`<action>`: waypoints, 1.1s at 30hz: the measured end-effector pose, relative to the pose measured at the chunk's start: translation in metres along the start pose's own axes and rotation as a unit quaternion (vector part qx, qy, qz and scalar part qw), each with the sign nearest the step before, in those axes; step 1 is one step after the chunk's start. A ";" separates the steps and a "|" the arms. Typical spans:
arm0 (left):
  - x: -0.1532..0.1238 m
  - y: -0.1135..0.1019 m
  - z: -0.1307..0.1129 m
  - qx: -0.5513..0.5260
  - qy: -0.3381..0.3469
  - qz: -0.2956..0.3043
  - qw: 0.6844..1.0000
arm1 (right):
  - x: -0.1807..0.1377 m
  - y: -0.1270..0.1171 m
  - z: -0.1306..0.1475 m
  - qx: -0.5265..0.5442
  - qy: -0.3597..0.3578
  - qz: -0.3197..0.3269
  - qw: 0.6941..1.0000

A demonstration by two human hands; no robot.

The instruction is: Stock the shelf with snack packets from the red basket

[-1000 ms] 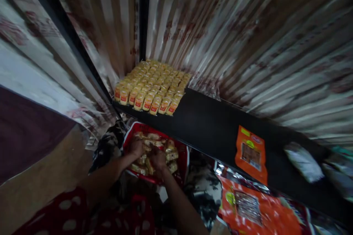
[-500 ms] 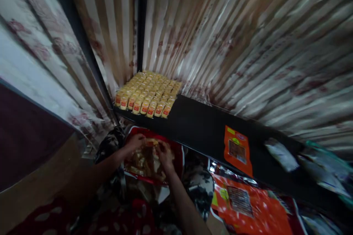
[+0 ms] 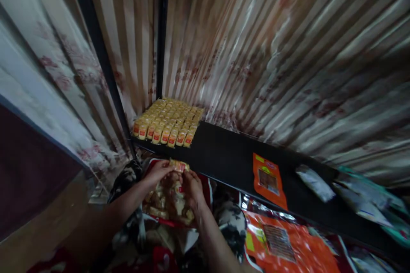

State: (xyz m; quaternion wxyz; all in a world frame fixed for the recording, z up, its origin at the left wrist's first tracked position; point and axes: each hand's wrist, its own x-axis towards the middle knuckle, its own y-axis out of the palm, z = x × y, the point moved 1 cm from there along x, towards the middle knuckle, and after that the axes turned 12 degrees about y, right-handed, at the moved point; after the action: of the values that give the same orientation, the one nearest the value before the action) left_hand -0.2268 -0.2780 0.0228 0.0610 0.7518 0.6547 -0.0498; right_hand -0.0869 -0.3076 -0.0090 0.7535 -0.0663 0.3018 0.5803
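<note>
Between my two hands is a small yellow snack packet (image 3: 179, 165) with a red label, held level above an open red bag. My left hand (image 3: 160, 170) grips its left end, and the fingers of my right hand (image 3: 193, 185) close on its right end. Below them the red bag (image 3: 209, 192) lies on my lap, filled with several more loose yellow packets (image 3: 156, 204). Beyond my hands, rows of matching packets (image 3: 166, 121) stand packed together at the left end of the black shelf (image 3: 224, 149), red labels facing me.
An orange pouch (image 3: 269, 181) lies on the shelf to the right, with a white packet (image 3: 315, 182) and green-edged plastic bags (image 3: 368, 196) beyond. Larger orange bags (image 3: 288, 243) sit below the shelf edge. A patterned curtain (image 3: 256, 51) and dark posts (image 3: 162, 30) rise behind.
My hands have raised the packet slightly out of the bag, and its label now shows more clearly. The view has shifted, with the packet rows appearing a little lower.
</note>
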 end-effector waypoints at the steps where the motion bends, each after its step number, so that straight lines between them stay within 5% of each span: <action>1: 0.001 0.001 -0.001 0.008 0.000 -0.005 1.000 | 0.000 0.001 -0.002 -0.004 0.005 0.004 1.000; 4: 0.007 0.004 -0.001 0.030 0.000 -0.028 0.999 | 0.002 0.002 -0.007 -0.068 0.006 -0.002 0.998; 7: 0.017 0.002 -0.003 0.097 0.015 -0.007 0.995 | 0.005 -0.004 -0.001 -0.199 -0.071 -0.089 0.973; 10: 0.028 -0.001 -0.014 0.241 0.105 0.029 0.964 | 0.009 -0.006 0.013 -0.302 -0.208 -0.140 0.920; 13: 0.038 -0.001 -0.028 0.327 0.186 0.059 0.925 | 0.016 -0.001 0.028 -0.350 -0.270 -0.103 0.891; 17: 0.055 0.001 -0.037 0.319 0.217 0.059 0.921 | 0.033 0.008 0.042 -0.380 -0.280 -0.081 0.878; 24: 0.075 0.001 -0.019 0.260 0.243 -0.047 0.933 | 0.076 0.018 0.050 -0.323 -0.244 -0.140 0.904; 33: 0.076 0.000 0.003 0.336 0.242 -0.021 0.910 | 0.098 0.035 0.046 -0.320 -0.246 -0.162 0.900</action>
State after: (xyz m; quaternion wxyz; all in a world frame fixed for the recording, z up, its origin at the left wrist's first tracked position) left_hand -0.2166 -0.2042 0.0085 -0.3565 0.7030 0.6095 -0.0845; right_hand -0.0873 -0.1937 -0.0152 0.8252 -0.2070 -0.1103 0.5138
